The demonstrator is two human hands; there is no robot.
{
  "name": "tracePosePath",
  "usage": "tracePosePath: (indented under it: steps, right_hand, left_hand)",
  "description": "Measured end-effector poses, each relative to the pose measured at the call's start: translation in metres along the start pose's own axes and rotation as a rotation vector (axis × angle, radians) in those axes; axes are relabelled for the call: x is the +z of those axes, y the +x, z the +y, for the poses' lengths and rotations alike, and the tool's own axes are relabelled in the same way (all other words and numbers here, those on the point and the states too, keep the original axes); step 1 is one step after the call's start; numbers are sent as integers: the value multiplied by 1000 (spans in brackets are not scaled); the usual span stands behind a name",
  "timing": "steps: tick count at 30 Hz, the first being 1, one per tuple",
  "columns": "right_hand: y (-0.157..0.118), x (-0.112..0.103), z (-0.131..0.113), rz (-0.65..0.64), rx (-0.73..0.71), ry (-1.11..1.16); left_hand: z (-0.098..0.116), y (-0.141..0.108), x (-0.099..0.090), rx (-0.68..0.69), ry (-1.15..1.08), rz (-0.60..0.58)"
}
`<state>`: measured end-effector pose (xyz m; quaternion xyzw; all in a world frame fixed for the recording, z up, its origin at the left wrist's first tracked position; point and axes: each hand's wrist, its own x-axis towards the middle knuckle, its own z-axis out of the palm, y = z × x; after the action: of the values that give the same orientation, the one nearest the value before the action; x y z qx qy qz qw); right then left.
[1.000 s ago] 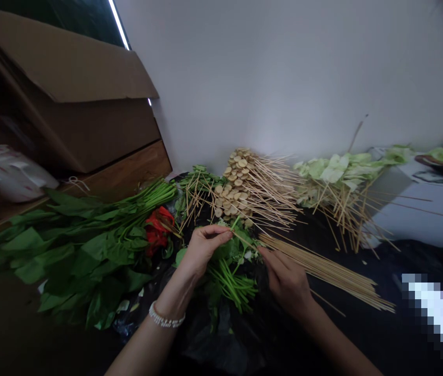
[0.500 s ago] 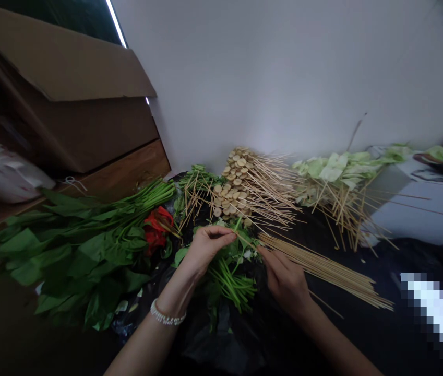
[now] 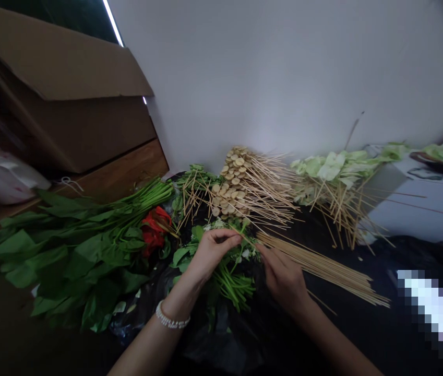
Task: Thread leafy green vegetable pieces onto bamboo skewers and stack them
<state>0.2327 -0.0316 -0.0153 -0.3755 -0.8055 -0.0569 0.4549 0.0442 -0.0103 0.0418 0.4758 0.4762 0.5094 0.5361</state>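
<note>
My left hand (image 3: 214, 251), with a beaded bracelet at the wrist, is closed in a pinch on a leafy green stem (image 3: 244, 228), mostly hidden by the fingers. Between thumb and fingers my right hand (image 3: 286, 278) grips a thin wooden skewer (image 3: 249, 240), whose far end reaches the left fingertips. Below both hands lies a bunch of cut green stems (image 3: 235, 287) with leaves. Just beyond the right hand is a pile of bare skewers (image 3: 331, 271).
Skewered pale round slices (image 3: 234, 201) are stacked by the wall, beside skewered greens (image 3: 195, 177). Skewered cabbage-like leaves (image 3: 333, 166) lie at the right. Large leafy greens (image 3: 68, 245) with a red wrapping (image 3: 154, 230) spread leftward. A cardboard box (image 3: 99, 128) stands behind them.
The left hand has shifted slightly right, closer to the right hand. The bright green stem that poked up past its fingertips now shows less. The right hand still holds the skewer.
</note>
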Motion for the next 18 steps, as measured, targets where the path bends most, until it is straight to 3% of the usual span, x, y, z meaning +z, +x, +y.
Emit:
tracePosePath:
  steps: [4, 8, 11, 15, 18]
  right_hand:
    - [6, -8, 4, 79, 21, -27]
    - [16, -24, 9, 229, 186, -50]
    - [19, -29, 10, 270, 266, -34]
    - [19, -26, 9, 232, 232, -17]
    - [18, -23, 8, 206, 221, -4]
  left_hand:
    - [1, 1, -1, 173, 105, 124]
    - [-4, 1, -10, 393, 446, 256]
    - [-10, -4, -14, 351, 746, 112]
    - [-16, -11, -11, 270, 1176, -164]
    - [-16, -13, -7, 237, 1295, -269]
